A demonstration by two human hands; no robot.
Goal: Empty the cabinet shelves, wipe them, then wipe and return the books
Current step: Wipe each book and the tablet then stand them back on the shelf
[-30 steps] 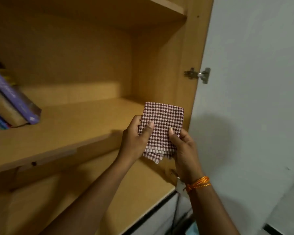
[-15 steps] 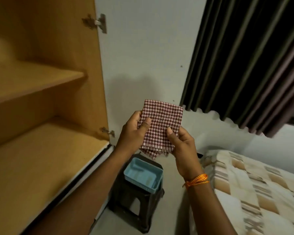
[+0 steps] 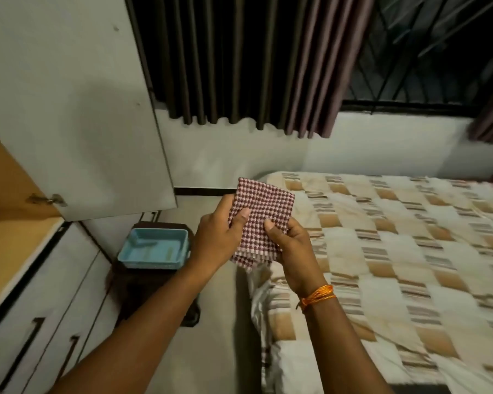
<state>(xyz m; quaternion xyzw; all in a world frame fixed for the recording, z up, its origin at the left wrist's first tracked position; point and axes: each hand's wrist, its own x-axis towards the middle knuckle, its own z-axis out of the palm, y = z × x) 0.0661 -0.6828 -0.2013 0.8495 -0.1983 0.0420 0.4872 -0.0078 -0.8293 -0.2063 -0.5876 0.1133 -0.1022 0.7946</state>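
From the head camera we see our left hand [image 3: 217,240] and right hand [image 3: 292,251] pinching a folded checkered cloth [image 3: 261,217] above the floor. Nearby are a blue tray [image 3: 154,247] on a dark stool [image 3: 143,285], the bed [image 3: 396,251] and the open cabinet door [image 3: 77,109]. The shelves are cut off at left.

no readable text, labels or numbers

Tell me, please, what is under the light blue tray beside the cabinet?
The light blue tray sits on a dark stool. Most of the stool's seat is covered by the tray, and its legs are too dark to make out.
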